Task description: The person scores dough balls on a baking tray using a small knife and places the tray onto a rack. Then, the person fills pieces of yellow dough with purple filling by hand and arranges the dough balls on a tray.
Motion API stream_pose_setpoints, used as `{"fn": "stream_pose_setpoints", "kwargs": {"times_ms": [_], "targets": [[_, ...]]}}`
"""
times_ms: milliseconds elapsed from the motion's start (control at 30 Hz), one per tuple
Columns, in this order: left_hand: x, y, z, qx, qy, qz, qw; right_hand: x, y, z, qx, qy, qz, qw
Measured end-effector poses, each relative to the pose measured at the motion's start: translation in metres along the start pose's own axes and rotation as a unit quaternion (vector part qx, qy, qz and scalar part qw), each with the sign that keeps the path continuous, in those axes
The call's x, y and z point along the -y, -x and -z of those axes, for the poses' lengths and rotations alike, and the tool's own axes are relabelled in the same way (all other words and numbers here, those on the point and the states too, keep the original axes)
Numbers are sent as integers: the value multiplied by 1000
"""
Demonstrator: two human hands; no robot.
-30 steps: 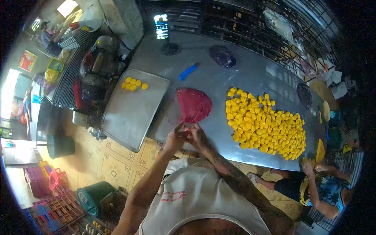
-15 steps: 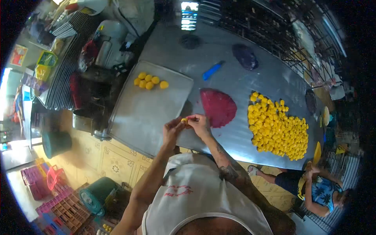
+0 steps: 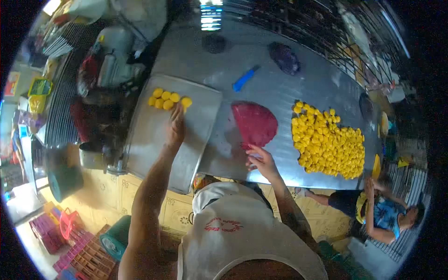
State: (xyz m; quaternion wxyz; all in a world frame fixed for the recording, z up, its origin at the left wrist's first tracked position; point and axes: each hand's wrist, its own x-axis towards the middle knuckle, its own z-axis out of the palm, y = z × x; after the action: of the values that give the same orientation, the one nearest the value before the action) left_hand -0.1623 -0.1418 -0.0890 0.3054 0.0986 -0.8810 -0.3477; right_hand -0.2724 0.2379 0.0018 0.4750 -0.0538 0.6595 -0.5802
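Over the metal tray (image 3: pixel 154 135), my left hand (image 3: pixel 176 123) reaches to the group of yellow balls (image 3: pixel 163 99); its fingers are together at the lower right ball, and what they hold is too small to tell. My right hand (image 3: pixel 261 163) is at the lower edge of the flat dark-red dough (image 3: pixel 255 123), fingers apart, fingertips by a small red piece at that edge. Right of the dough lies a large spread of yellow pieces (image 3: pixel 326 142).
A blue-handled tool (image 3: pixel 243 80) and dark purple lumps (image 3: pixel 284 58) lie further back on the metal table (image 3: pixel 252 42). At the right end stands another person (image 3: pixel 385 217), hands near the table edge. A machine (image 3: pixel 112 60) is beyond the tray's left side.
My hands were together at the front of the table, pinching a small yellow piece. They have parted: the left moved up over the tray, the right moved right to the red dough.
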Motion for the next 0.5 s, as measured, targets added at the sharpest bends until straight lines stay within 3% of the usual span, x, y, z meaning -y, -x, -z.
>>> {"fn": "stream_pose_setpoints", "kwargs": {"times_ms": [100, 133, 200, 233, 300, 333, 400, 433, 500], "targets": [[-23, 8, -1, 65, -144, -5, 987, -18, 39, 49, -84, 27, -6, 996], [-20, 12, -8, 33, 71, 93, 993, -28, 46, 67, -83, 18, 16, 996], [-6, 15, -8, 111, -196, 15, 974, -29, 57, 97, -99, 48, 31, 993], [7, 12, -8, 133, -263, -29, 955, -36, 55, 120, -109, 45, 35, 992], [24, 7, -7, 150, -336, -76, 927, -61, 36, 163, -219, 295, 227, 902], [28, 3, -4, 116, -252, -20, 961, -54, 34, 176, -219, 290, 231, 902], [10, 23, -16, 17, -120, 88, 989, -30, 34, 197, -332, 407, 270, 807], [2, 33, -23, -44, -47, 130, 989, -19, 37, 203, -331, 401, 270, 811], [-98, 46, -38, -16, -38, 217, 975, 2, 35, 219, -412, 552, 270, 673]]}}
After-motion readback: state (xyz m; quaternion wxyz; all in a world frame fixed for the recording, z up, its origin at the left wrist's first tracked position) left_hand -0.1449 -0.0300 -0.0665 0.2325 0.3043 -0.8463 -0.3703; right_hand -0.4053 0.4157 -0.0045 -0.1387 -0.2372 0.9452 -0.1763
